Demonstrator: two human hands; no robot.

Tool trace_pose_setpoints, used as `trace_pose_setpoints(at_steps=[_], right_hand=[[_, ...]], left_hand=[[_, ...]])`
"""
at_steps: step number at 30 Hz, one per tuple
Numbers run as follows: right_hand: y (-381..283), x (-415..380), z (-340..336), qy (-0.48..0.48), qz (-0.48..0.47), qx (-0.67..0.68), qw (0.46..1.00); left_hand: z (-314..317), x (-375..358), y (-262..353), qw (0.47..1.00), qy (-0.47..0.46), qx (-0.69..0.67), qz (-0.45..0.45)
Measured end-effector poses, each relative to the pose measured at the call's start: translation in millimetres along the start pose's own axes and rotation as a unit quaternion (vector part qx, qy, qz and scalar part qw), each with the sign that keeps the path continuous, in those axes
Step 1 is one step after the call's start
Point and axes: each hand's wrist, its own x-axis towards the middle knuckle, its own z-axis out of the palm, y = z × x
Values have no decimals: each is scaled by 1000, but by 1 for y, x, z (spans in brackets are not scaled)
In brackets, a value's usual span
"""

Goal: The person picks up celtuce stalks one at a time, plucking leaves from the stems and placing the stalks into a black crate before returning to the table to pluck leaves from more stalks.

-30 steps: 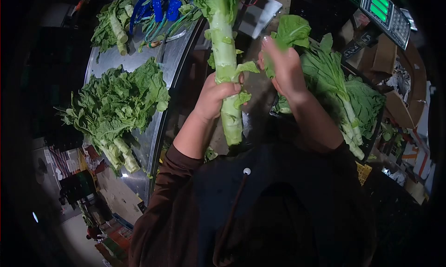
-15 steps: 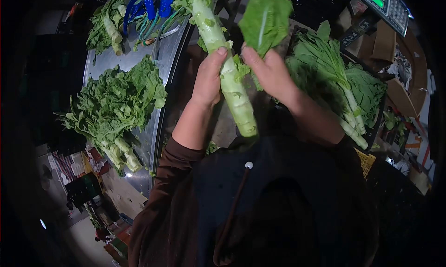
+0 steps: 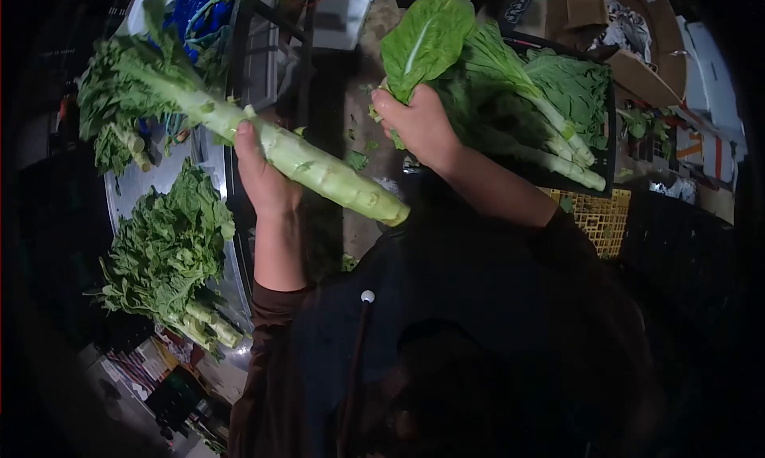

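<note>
Far left, around 8 o'clock: heap of leafy stalks [image 3: 163,259] lying on a metal table [image 3: 231,279], cut ends toward 5 o'clock. Up at 10 to 11 o'clock: leafy head of the long pale stem lettuce [image 3: 307,163], stalk running diagonally down to its cut base near frame centre, above the dark apron. Left hand [image 3: 259,179] clenched around the stalk near mid-length, fingers wrapping from beneath, thumb side up; stalk held in the air, resting on nothing. Right of centre at 12 o'clock: right hand [image 3: 418,123] pinched shut on a torn-off leaf [image 3: 422,40], leaf standing upright above the fist. Behind it, 1 to 2 o'clock: black crate [image 3: 609,151] holding more leafy stalks [image 3: 542,115]; yellow crate [image 3: 594,219] just below; cardboard and litter at 2 o'clock, too dark to sort. Risks, as judgement: single mid-stalk grip with a heavy leafy end, so likely to pivot or slide if the grip relaxes; base could knock the apron or drop to the floor. Leaf held only at its base, likely to tear or slip out. Low light, so easy to miss scraps underfoot.
</note>
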Motion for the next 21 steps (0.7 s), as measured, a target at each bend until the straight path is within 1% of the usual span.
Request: trace_pose_setpoints(at_steps=[1, 2, 3, 5, 6, 7, 9, 10, 11, 13, 14, 16, 17, 18, 20, 21], right_hand=[[1, 2, -8, -37, -10, -47, 998], [2, 2, -16, -74, -20, -94, 993], [5, -6, -8, -44, 34, -38, 998], [8, 0, 2, -136, -67, -144, 978], [1, -3, 2, -163, -67, -127, 976], [-10, -5, -2, -159, -68, -129, 976], [-22, -7, -11, -273, -33, -227, 934], [-3, -9, -11, -253, -131, -147, 947], [-5, -13, -17, -250, -130, -149, 948], [-12, -21, -37, -262, -25, -124, 957], [-11, -23, -50, -247, -1, -97, 964], [3, -23, -87, -197, 19, -181, 963], [11, -27, -108, -169, 39, -150, 973], [16, -33, -130, -141, 59, -119, 981], [12, -47, -177, -91, 130, -170, 973], [11, -54, -201, -86, 105, -284, 949]], left_hand=[[2, 0, -4, 1000, -6, -1, -6], [7, 0, -7, 1000, -2, 20, 17], [10, -1, -11, 998, 2, 40, 41], [22, -9, -24, 998, -21, 41, 37], [28, -14, -32, 998, -30, 44, 43], [30, -17, -39, 991, -64, 97, 65], [36, -25, -49, 985, -44, 163, 44], [37, -29, -49, 978, -64, 198, 16], [39, -32, -49, 978, -67, 197, 15], [44, -34, -48, 945, -186, 268, 25], [37, -27, -61, 939, -212, 268, 32], [45, -23, -52, 869, -335, 359, 59], [50, -26, -49, 868, -357, 342, 27], [49, -27, -48, 870, -355, 342, 28], [43, -29, -46, 889, -341, 303, -38], [38, -30, -45, 891, -337, 302, -37]])
